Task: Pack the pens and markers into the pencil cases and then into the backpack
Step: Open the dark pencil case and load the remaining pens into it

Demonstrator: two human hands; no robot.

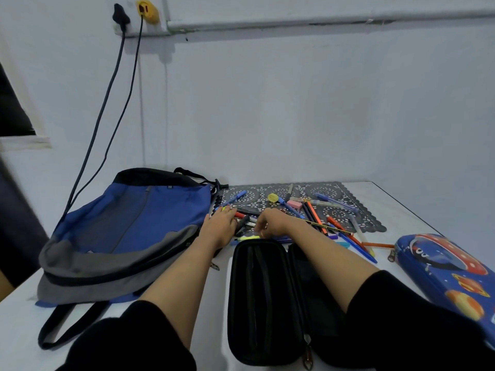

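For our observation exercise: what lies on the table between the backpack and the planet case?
The head view shows the open black case lying on the table between the backpack and the planet case.

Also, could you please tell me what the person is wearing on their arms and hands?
Both arms wear black sleeves, the left sleeve and right sleeve ending near the elbows, forearms bare below. The left hand and right hand are ungloved; no watch or bracelet shows at either wrist.

no legible text, markings too blurred
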